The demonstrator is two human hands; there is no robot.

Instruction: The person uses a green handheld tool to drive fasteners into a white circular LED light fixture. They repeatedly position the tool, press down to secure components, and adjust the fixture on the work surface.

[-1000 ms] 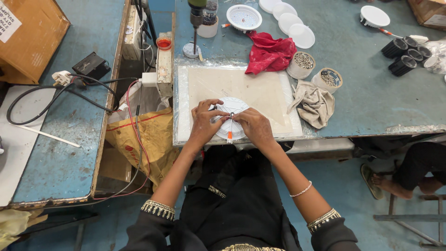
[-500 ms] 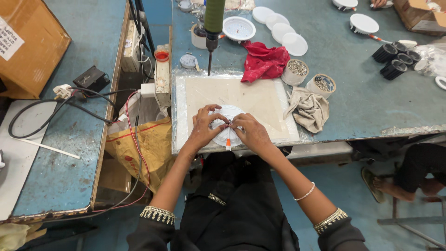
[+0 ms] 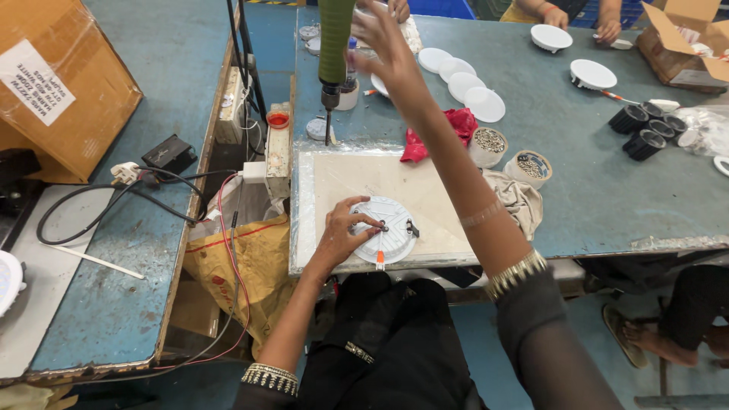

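Change: right hand had left the round white lamp housing since the earlier frames and risen to the hanging green electric screwdriver; left hand stayed on the housing.
Right hand: raised over the far part of the tabletop, just beside the screwdriver body, fingers spread and loosely curled, gripping nothing. Contact with the tool: cannot tell.
Left hand: rested on the housing's left side, fingertips pressed on a small dark metal clip near its centre, other fingers curved over the rim.
Housing: lay flat on the pale work mat at the near edge of the tabletop, a second clip on its right side, an orange-tipped part at its near rim.
Screwdriver: hung upright, bit pointing down at the mat's far left corner.
Near mat: red cloth at the far right corner; two round tubs of small parts just beside it; beige rag along the right edge.
Far side: white discs overlapping in a row, white lamp units, black ribbed parts towards the right edge.
Left bench: cardboard box, black cable, white plug.
Others: another person's hands at the far edge.
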